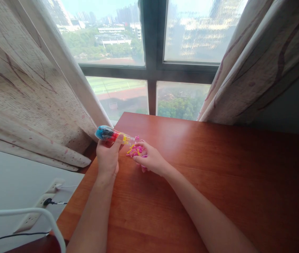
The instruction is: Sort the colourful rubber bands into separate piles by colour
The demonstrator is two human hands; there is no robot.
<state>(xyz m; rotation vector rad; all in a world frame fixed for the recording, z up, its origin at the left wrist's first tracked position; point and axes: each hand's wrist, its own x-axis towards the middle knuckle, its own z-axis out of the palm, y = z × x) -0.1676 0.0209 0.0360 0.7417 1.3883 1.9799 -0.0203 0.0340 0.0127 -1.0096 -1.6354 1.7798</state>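
Note:
My left hand is wrapped round a clear plastic bottle, held nearly level over the table's left side. Coloured layers show through its wall: blue, black, red and yellow. Its narrower clear end points right, toward a small heap of pink and yellow elastic bands on the table. At the heap's right side is my right hand, thumb and index finger curved about the bands. Something pink shows beneath its palm among the curled fingers; I cannot make out what it is.
The brown wooden table reaches to a window at the back. Patterned curtains hang on both sides. Left of the table, a wall socket strip has cables plugged in, and a white curved tube rises at the lower left.

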